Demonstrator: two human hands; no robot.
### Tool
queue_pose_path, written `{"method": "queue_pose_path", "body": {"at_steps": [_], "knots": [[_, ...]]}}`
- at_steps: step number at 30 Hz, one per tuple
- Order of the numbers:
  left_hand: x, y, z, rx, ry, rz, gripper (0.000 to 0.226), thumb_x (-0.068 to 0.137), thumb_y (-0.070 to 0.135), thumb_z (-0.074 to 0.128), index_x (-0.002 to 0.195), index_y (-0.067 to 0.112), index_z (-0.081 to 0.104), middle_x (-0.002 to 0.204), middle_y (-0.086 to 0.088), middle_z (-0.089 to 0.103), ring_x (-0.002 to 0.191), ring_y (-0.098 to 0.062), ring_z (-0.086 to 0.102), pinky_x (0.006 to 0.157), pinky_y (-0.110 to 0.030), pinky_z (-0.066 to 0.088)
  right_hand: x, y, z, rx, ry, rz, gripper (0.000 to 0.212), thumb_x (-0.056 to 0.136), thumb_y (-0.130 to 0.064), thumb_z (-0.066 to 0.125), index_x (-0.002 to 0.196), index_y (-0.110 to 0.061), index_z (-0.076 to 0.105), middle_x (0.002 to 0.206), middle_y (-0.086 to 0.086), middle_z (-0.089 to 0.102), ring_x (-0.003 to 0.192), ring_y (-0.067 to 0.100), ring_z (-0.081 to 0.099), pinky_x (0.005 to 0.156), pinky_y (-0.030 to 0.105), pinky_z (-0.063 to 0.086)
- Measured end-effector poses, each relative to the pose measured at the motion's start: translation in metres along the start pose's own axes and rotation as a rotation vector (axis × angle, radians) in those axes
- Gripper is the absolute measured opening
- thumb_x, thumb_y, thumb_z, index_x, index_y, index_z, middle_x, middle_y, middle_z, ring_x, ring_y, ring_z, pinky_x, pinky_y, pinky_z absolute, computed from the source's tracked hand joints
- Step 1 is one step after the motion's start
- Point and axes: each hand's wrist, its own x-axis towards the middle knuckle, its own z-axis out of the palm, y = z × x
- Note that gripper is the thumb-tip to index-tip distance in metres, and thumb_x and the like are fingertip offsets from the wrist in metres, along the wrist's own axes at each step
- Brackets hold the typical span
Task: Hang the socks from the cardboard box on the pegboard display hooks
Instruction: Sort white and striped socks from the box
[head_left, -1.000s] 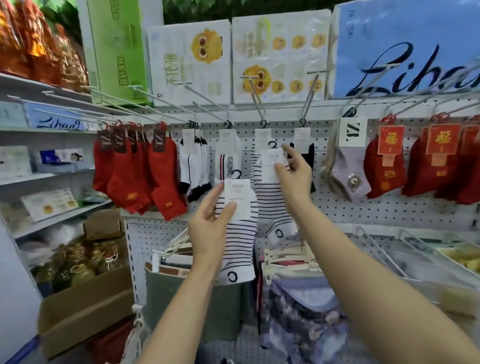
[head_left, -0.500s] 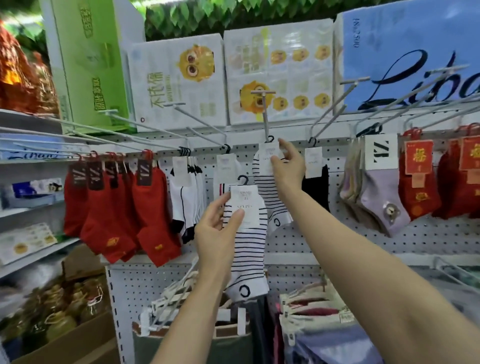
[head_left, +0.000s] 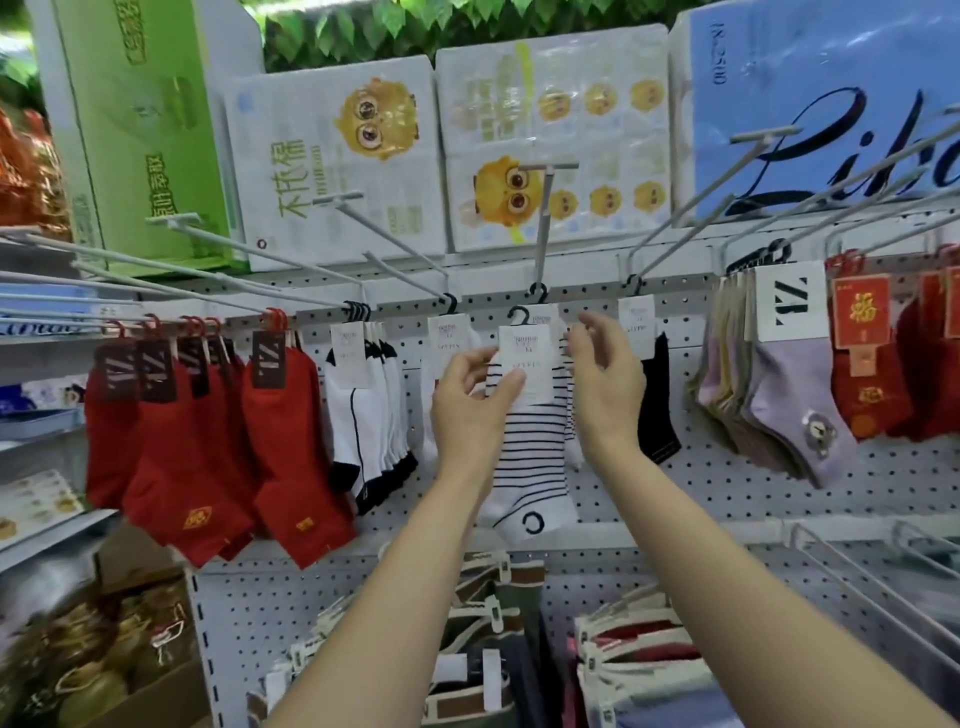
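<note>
My left hand pinches the white card of a striped white sock pair, held up in front of the pegboard. Its black hanger hook sits just below and left of the long metal display hook. A second striped pair hangs from that hook behind it, mostly hidden. My right hand hovers to the right of the card, fingers loosely spread, holding nothing.
Red socks and white socks hang at left; a black sock, lilac socks and more red ones at right. Long hooks jut out toward me. Boxed goods stand on top. Clipped garments hang below.
My right hand has let go of the striped pair now hanging on the hook and dropped back beside the card. My left hand has lifted its striped pair up toward the hook.
</note>
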Motion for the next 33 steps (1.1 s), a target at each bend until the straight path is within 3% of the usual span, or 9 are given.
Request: {"method": "queue_pose_path", "body": {"at_steps": [4,7,11,15,18,23,26,29,33], "knots": [[0.017,-0.002,0.018,0.049,-0.026,0.022,0.026,0.084,0.014,0.077,0.104,0.025,0.064,0.107,0.011,0.068,0.104,-0.005,0.063,0.097,-0.034,0.052,-0.009,0.005,-0.003,0.065,-0.131,-0.023,0.031,0.093,-0.018,0.064,0.122,-0.029,0.063,0.112,-0.005,0.068,0.107,0.011,0.062,0.088,0.026,0.052],[0.031,0.007,0.022,0.188,0.018,0.137,0.023,0.083,0.014,0.077,0.102,0.023,0.068,0.1,0.014,0.07,0.096,-0.001,0.064,0.09,-0.022,0.053,0.006,0.002,-0.001,0.162,-0.074,0.044,0.038,0.09,-0.004,0.066,0.117,-0.031,0.063,0.107,0.006,0.068,0.095,0.014,0.066,0.078,0.021,0.055],[0.054,0.031,0.02,0.266,0.055,0.353,0.024,0.081,0.013,0.079,0.1,0.023,0.069,0.097,0.012,0.07,0.092,0.0,0.064,0.084,-0.013,0.05,0.028,0.001,0.008,0.133,-0.024,0.031,0.042,0.088,-0.009,0.068,0.111,-0.044,0.063,0.111,0.003,0.067,0.101,0.023,0.064,0.089,0.04,0.055],[0.064,0.05,0.022,0.35,-0.046,0.52,0.015,0.084,0.013,0.077,0.097,0.019,0.072,0.092,0.011,0.072,0.087,-0.004,0.067,0.082,-0.019,0.054,0.041,0.004,0.014,0.052,-0.017,0.028,0.042,0.09,-0.004,0.064,0.127,-0.025,0.063,0.125,-0.004,0.063,0.113,0.011,0.057,0.093,0.022,0.048],[0.069,0.058,0.023,0.414,-0.08,0.616,0.008,0.086,0.014,0.074,0.095,0.015,0.073,0.088,0.008,0.073,0.083,-0.005,0.069,0.079,-0.024,0.055,0.041,0.011,0.014,0.019,-0.069,0.011,0.043,0.09,-0.003,0.064,0.129,-0.021,0.063,0.126,-0.005,0.063,0.113,0.009,0.055,0.084,0.009,0.044],[0.074,0.06,0.024,0.42,-0.105,0.61,0.006,0.087,0.014,0.073,0.093,0.014,0.073,0.083,0.006,0.074,0.08,-0.005,0.07,0.076,-0.032,0.058,0.04,0.019,0.019,-0.009,-0.121,0.029,0.044,0.091,-0.004,0.063,0.129,-0.024,0.063,0.126,-0.004,0.063,0.118,0.014,0.055,0.098,0.029,0.048],[0.074,0.059,0.023,0.426,-0.108,0.62,0.007,0.087,0.014,0.073,0.094,0.015,0.074,0.084,0.007,0.074,0.08,-0.003,0.07,0.076,-0.032,0.058,0.041,0.023,0.019,-0.029,-0.105,0.037,0.044,0.091,-0.004,0.063,0.13,-0.022,0.063,0.125,-0.003,0.062,0.118,0.014,0.054,0.084,0.006,0.045],[0.075,0.059,0.023,0.434,-0.102,0.629,0.007,0.087,0.016,0.074,0.094,0.015,0.074,0.085,0.008,0.075,0.082,-0.003,0.07,0.077,-0.032,0.058,0.039,0.024,0.017,-0.034,-0.099,0.044,0.043,0.091,-0.003,0.063,0.131,-0.02,0.063,0.123,-0.002,0.061,0.113,0.012,0.054,0.075,-0.001,0.041],[0.075,0.058,0.024,0.434,-0.097,0.618,0.007,0.087,0.016,0.074,0.094,0.015,0.074,0.085,0.008,0.075,0.083,-0.004,0.07,0.077,-0.033,0.058,0.041,0.022,0.015,-0.107,-0.097,0.021,0.041,0.091,-0.008,0.065,0.13,-0.02,0.061,0.118,-0.004,0.059,0.111,0.013,0.055,0.091,0.022,0.047]]}}
